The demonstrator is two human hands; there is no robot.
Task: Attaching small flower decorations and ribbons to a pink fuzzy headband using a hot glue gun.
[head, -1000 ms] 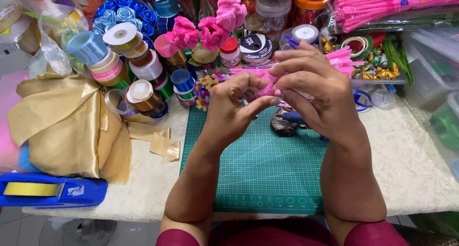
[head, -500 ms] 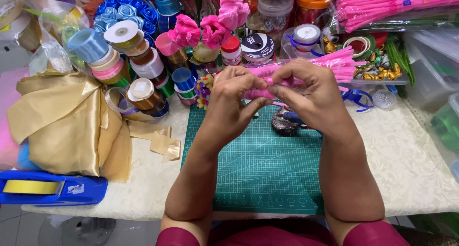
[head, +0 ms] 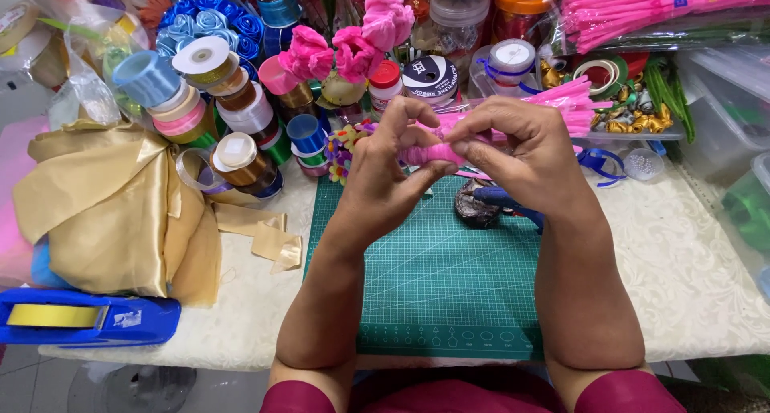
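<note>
Pink fuzzy pipe cleaner [head: 425,154], rolled into a small tight coil, is held up above the far edge of the green cutting mat [head: 449,277], between both of the person's hands. Left hand [head: 385,168]: fingers curled narrow, thumb and forefinger pinching the coil from its left side. Right hand [head: 529,156]: fingers likewise drawn in close, pinching the coil's right end, with further pink strands [head: 561,100] running off behind the knuckles toward the far right. Both forearms rise from the near table edge and meet over the mat.

Just beyond the right wrist, a glue gun [head: 501,198] with a blue grip lies on the mat's far edge beside a dark lump. To the left of the mat lies a heap of gold satin fabric [head: 112,208]; near it, at the table's front corner, sits a blue tape dispenser [head: 80,318]. Ribbon spools [head: 216,92] in several colours are stacked behind the fabric. Finished pink flowers [head: 353,48] stand upright past the hands. A white patterned tablecloth [head: 690,277] covers the table.
</note>
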